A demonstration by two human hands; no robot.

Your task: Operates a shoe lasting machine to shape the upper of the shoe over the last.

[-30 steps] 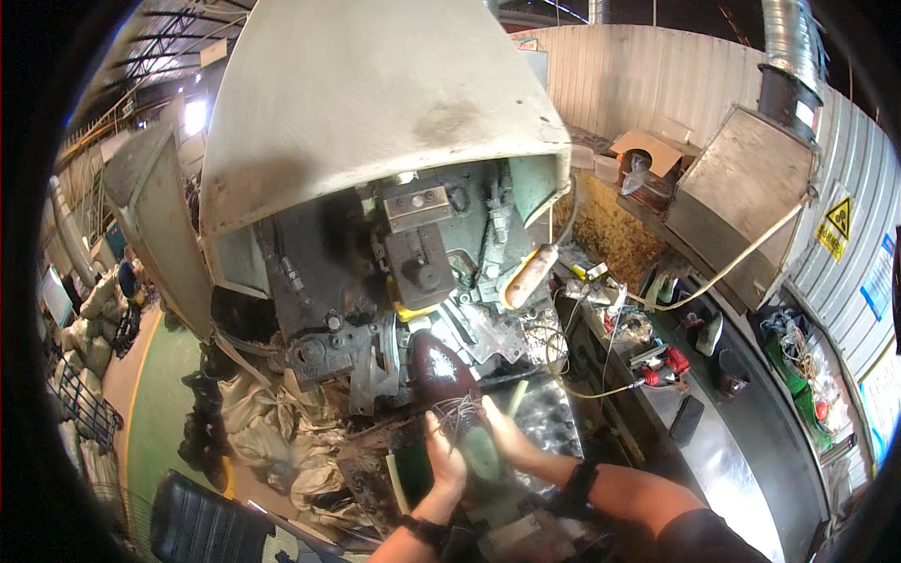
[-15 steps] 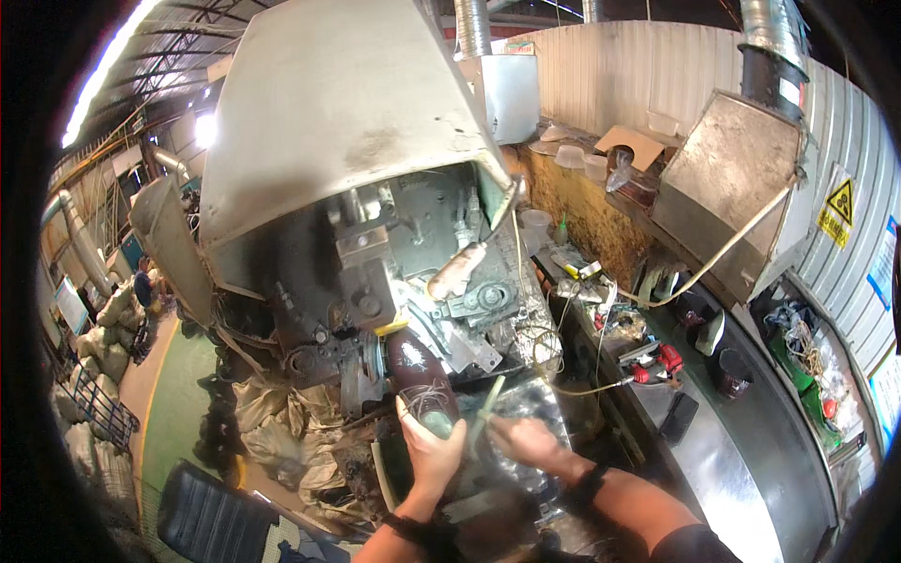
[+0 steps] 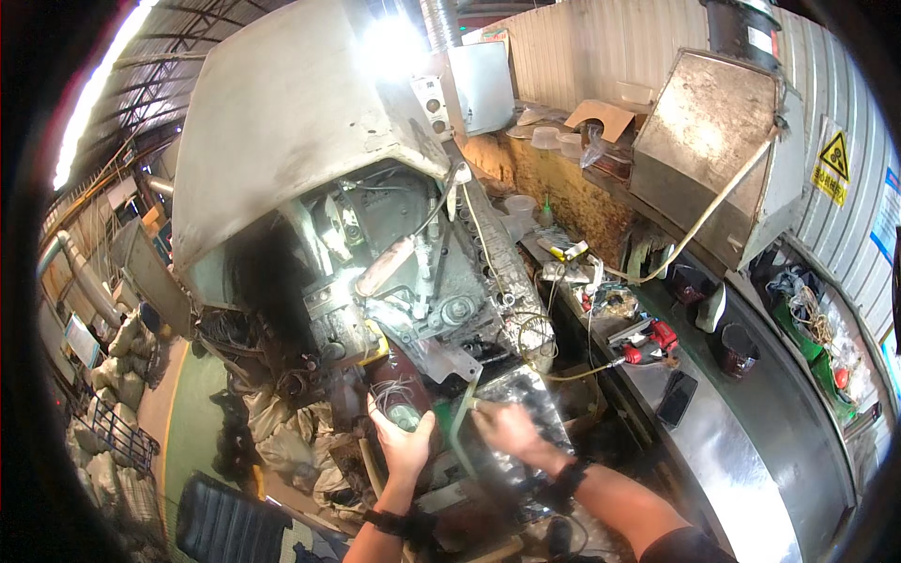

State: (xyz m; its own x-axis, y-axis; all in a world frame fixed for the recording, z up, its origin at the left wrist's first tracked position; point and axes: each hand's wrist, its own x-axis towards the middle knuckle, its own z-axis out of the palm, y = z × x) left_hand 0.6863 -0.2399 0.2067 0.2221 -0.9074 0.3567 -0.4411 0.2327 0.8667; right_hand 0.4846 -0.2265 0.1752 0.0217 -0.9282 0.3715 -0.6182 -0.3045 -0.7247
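My left hand [image 3: 405, 448] is closed round the heel end of a dark maroon lace-up shoe [image 3: 399, 357]. Pale laces lie loose over its front, and something greenish fills its opening. The toe points away from me, under the yellow-edged part of a large grey machine [image 3: 413, 281]. To the right, my right hand [image 3: 511, 433] is closed, its fingers at a thin, pale green bent strip [image 3: 459, 427]. Where the strip's lower end leads is blurred. A shiny metal sheet [image 3: 526, 399] lies beside and below that hand. Dark bands circle both wrists.
On the right, a metal bench [image 3: 713, 488] carries a phone [image 3: 677, 399], a red tool [image 3: 661, 336] and a dark cup [image 3: 739, 349]. A hose [image 3: 591, 373] runs from the tool toward the machine. Cloth-like sacks [image 3: 291, 441] and a black chair [image 3: 230, 516] are at lower left.
The view has shifted, so the machine appears turned and lower. My left hand and the shoe appear farther left. My right hand also appears slightly left and higher, still at the strip.
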